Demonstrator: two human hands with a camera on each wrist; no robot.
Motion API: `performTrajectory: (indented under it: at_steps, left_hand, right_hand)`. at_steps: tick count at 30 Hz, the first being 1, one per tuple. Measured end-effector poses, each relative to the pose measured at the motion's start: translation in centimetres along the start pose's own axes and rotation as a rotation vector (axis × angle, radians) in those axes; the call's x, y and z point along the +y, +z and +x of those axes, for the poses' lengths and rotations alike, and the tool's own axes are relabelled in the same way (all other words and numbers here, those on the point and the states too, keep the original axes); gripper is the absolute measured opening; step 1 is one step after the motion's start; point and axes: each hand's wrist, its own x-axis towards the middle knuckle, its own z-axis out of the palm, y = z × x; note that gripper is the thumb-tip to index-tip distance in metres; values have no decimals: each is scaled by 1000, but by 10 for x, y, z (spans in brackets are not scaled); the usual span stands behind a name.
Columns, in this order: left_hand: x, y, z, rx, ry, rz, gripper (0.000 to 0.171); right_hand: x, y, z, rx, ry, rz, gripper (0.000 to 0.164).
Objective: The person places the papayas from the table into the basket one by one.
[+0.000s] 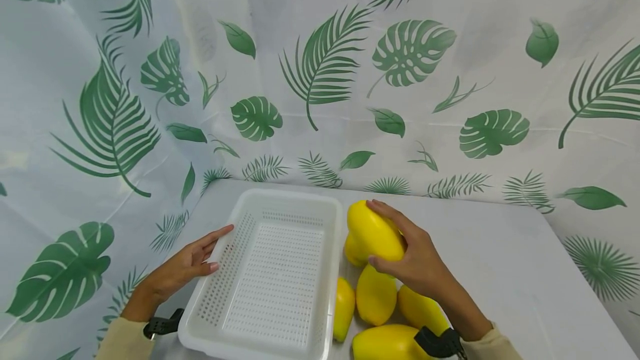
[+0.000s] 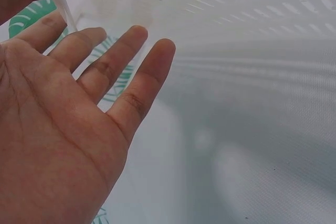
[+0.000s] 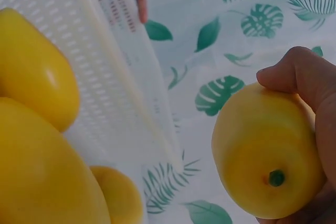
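Note:
My right hand [image 1: 420, 249] holds a yellow mango [image 1: 375, 230] above the other fruit, to the right of a white plastic basket [image 1: 337, 260]. In the right wrist view the held mango [image 3: 268, 156] shows a small green stem end, with the thumb and fingers around its sides. My left hand [image 1: 182, 265] touches the basket's left rim with thumb and fingertips. From the left wrist view, the fingers of that hand [image 2: 58, 124] look straight and spread beside the basket wall [image 2: 236, 19]. No fruit shows inside the basket.
Several more yellow mangoes [image 1: 376, 296] lie close together along the basket's right side. The pale tabletop [image 1: 525, 282] stretches to the right. A white curtain [image 1: 325, 149] with green leaf prints hangs behind and at the sides.

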Motion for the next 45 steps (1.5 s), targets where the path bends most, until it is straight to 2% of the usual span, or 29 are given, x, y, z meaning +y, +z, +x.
performTrajectory:
  at_steps: [10, 25, 32, 45]
  left_hand:
    - [1, 1, 0, -16, 14, -19, 78]
    - [-2, 0, 1, -12, 14, -16, 77]
    - [-2, -1, 0, -13, 29, -18, 78]
    - [-1, 0, 0, -34, 52, -40, 78]
  right_hand:
    - [-1, 14, 9, -35, -51, 7, 95]
    - [-17, 35, 14, -76, -49, 2, 95]
    - [-20, 46, 14, -93, -80, 12, 94]
    - [-34, 63, 14, -160, -43, 71, 95]
